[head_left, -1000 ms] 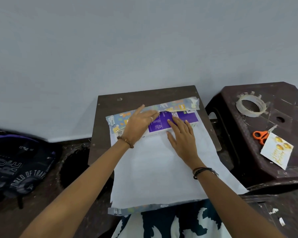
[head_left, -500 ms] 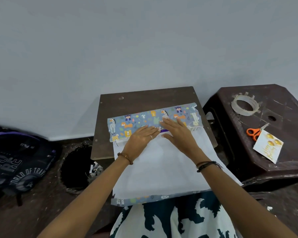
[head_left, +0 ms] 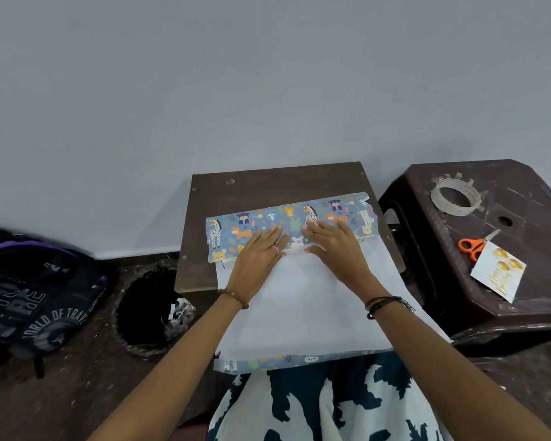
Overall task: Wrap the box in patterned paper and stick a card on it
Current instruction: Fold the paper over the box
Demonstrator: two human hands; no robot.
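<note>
Both hands, left and right, press flat, fingers straight, on the paper folded over the box, hidden beneath on the table. First fold in hand; next likely needs tape.

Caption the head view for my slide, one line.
Left hand and right hand press the patterned paper flat on a small table; tape roll, scissors and card wait nearby.

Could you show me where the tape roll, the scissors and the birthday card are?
tape roll [head_left: 455, 196], head view, on the near side of its ring.
scissors [head_left: 469, 245], head view, on the orange handle loops.
birthday card [head_left: 498, 272], head view, on the middle of its face.
</note>
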